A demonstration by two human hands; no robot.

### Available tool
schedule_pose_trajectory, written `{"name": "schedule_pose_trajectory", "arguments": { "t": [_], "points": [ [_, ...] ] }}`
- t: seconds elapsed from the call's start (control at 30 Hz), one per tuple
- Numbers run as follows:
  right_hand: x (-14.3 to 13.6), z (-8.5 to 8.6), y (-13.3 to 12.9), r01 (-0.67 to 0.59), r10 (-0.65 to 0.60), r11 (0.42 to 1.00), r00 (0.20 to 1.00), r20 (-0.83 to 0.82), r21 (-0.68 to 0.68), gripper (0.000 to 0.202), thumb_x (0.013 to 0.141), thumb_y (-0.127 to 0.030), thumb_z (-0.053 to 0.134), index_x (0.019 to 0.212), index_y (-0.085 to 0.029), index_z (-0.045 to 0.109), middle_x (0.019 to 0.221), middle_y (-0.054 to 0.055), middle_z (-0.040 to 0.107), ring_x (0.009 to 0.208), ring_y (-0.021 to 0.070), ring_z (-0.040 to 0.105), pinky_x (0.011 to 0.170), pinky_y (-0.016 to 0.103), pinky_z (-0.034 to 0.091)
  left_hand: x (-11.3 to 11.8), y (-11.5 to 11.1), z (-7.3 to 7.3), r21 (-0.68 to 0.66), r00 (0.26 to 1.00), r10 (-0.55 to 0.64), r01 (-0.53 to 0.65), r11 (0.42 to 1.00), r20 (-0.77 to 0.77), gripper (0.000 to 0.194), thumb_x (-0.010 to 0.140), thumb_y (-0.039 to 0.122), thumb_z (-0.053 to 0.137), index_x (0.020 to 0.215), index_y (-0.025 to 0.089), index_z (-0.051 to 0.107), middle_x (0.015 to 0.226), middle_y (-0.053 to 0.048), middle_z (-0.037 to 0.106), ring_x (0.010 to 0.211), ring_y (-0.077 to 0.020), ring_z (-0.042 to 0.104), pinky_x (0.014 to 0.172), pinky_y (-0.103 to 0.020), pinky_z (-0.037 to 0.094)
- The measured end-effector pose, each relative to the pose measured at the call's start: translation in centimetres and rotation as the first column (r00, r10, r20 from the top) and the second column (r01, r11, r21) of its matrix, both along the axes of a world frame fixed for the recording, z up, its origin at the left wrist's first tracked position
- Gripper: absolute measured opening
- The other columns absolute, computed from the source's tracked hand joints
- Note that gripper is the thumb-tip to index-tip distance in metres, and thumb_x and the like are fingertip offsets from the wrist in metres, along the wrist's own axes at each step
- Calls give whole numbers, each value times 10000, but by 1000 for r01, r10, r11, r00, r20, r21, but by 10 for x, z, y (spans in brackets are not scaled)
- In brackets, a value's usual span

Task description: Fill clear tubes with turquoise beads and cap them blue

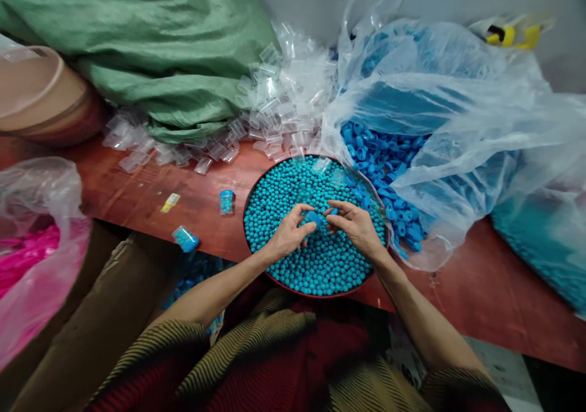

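Observation:
My left hand [293, 230] is closed on a small blue plastic piece [312, 218], pinched between thumb and fingers. Its shape is partly covered, so I cannot tell whether a clear container is part of it. Facing it, my right hand [356, 224] pinches a blue cap [331, 212] at its fingertips. Both hands are over a round red-rimmed tray [246, 232] full of turquoise balls [315, 271]. Some blue caps [361, 195] and a clear plastic container [321, 165] lie on the balls at the tray's far side.
Filled, blue-capped containers [226, 202] [185, 239] lie left on the red table [201, 216]. Behind are loose clear containers [288, 104] and a green sack [174, 52]. Right, a plastic bag [453, 104] spills blue caps [403, 216]. A bucket [41, 94] and pink pieces [32, 253] are left.

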State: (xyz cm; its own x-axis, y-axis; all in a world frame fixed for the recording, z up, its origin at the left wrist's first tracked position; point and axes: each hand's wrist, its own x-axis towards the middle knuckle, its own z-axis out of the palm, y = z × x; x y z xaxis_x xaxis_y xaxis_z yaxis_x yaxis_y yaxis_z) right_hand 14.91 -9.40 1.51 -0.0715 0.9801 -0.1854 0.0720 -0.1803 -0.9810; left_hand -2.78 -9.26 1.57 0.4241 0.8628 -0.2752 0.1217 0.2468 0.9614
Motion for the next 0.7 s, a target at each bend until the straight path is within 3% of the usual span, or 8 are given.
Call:
{"name": "schedule_pose_trajectory", "arguments": {
  "t": [0.1,0.2,0.3,0.37,0.47,0.53,0.6,0.7],
  "points": [
    [-10,2,-4,-107,67,984,964,259,143,427,819,-378,543,1210,-208,574,1020,79,676,859,210,636,776,379,528,3,-2,1,87,999,33,-29,996,-35,465,787,250,553,1228,212,409,968,-23,600,587,-74,571,472,-185,439],
    [-19,4,-10,-298,155,929,852,500,221,534,855,-393,510,1345,-194,441,1207,130,593,1093,264,569,923,434,463,6,-3,1,190,998,68,-68,979,5,495,799,247,542,1271,196,403,1187,-77,566,958,-170,603,763,-270,509],
    [-25,3,-17,-410,141,871,736,662,271,886,744,-487,644,1444,-142,224,1314,208,464,1178,330,502,907,473,468,6,-2,1,208,998,50,-56,976,33,494,802,262,524,1274,172,412,1285,-83,522,1152,-207,516,958,-326,432],
    [-27,3,-22,-415,84,867,667,740,276,973,710,-512,669,1451,-132,166,1267,226,471,1107,351,543,830,479,499,4,-1,2,188,999,19,-27,982,46,489,795,263,523,1264,167,422,1306,-80,509,1184,-209,489,997,-331,394],
    [-32,6,-27,-387,5,877,601,799,285,904,750,-507,612,1439,-115,178,1125,205,538,901,315,614,671,422,526,3,-1,4,176,997,-15,2,984,70,437,779,279,548,1194,176,457,1209,-65,556,1091,-187,526,951,-305,406],
    [-34,7,-29,-416,-12,861,560,828,294,887,745,-496,600,1423,-79,209,1075,203,552,822,297,615,598,382,514,3,-3,6,153,998,-12,3,988,59,373,778,314,563,1118,183,482,988,-28,593,873,-145,554,801,-262,444],
    [-35,7,-30,-473,4,836,512,859,278,890,721,-478,611,1409,-56,235,1030,193,564,781,285,607,555,355,494,5,-8,6,109,999,24,-27,994,34,307,788,335,559,1047,185,492,737,29,515,641,-96,467,612,-214,400],
    [-34,2,-30,-540,33,804,456,889,247,894,693,-444,627,1412,-81,240,998,159,571,761,263,598,543,324,473,8,-16,4,77,994,112,-112,991,13,199,802,307,539,947,181,486,591,69,342,520,-72,311,486,-198,275]
  ]
}}
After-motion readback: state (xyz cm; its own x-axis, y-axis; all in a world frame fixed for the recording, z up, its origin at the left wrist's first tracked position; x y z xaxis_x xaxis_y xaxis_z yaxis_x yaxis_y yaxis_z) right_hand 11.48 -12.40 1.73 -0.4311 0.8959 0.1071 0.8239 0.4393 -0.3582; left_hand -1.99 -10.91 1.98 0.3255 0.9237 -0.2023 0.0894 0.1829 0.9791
